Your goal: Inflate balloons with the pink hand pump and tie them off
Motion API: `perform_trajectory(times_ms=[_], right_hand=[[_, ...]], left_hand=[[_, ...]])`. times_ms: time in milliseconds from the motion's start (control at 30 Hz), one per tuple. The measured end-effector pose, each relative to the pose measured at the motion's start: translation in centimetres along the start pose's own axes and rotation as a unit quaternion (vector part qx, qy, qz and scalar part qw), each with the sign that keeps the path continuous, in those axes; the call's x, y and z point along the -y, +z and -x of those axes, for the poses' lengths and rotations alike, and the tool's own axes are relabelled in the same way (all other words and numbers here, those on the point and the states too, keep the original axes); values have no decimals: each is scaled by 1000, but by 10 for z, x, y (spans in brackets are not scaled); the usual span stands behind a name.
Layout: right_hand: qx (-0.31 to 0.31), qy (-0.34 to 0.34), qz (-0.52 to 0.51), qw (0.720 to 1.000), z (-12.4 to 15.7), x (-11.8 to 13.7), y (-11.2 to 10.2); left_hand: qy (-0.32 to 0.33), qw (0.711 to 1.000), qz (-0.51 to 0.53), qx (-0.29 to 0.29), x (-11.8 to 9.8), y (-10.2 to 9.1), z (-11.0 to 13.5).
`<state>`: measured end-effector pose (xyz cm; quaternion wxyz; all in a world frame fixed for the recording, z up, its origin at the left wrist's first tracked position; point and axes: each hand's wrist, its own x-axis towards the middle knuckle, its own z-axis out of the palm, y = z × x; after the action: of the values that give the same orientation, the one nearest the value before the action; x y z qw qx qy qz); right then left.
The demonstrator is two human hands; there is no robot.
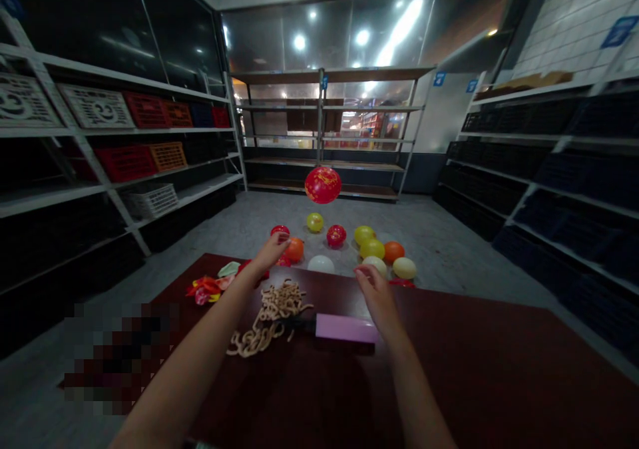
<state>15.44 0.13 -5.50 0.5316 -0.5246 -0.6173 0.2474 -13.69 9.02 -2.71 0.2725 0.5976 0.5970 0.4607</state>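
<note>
A red inflated balloon [323, 184] with yellow print hangs in the air beyond the table's far edge, touched by neither hand. My left hand [271, 249] is stretched forward over the far left part of the dark red table [499, 369], fingers loosely extended and empty. My right hand [375, 294] is raised above the table near its far edge, fingers apart, holding nothing. Below and between the hands lie a pile of tan rubber bands [272, 316] and a purple balloon pump [344, 328].
Several inflated balloons [372, 248] in red, yellow, orange and white lie on the grey floor past the table. Flat uninflated balloons [210, 287] sit at the table's left corner. Shelving with crates [144, 110] lines the left, back and right walls.
</note>
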Motion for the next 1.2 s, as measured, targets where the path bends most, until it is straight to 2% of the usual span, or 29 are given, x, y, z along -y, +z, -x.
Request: perform_trajectory(times_ms=[100,233,333,467,600,733,900,1033,1133,1200], right_hand=[[64,-32,94,993,39,-6,11],[109,-99,262,954,86,-19,27],[102,-131,346,923,112,-30,38],[67,-153,400,901,127,-43,45],[48,-175,407,895,127,-53,45],[32,-202,396,895,125,-56,43],[36,-248,369,895,124,-51,41],[-3,-254,357,899,125,-45,40],[-35,-250,346,904,126,-42,40],[-56,-240,333,910,126,-40,39]], left_hand=[[-50,998,17,-37,29,-39,35],[-91,991,23,-92,65,-79,84],[-86,989,-19,-116,90,-98,117],[-61,988,-106,-95,115,-106,141],[-4,977,-206,-49,124,-97,135],[48,949,-311,-19,115,-79,114],[50,903,-428,-1,98,-59,89],[64,872,-484,14,94,-50,77],[66,874,-481,-9,89,-51,76],[47,892,-448,-37,81,-56,79]])
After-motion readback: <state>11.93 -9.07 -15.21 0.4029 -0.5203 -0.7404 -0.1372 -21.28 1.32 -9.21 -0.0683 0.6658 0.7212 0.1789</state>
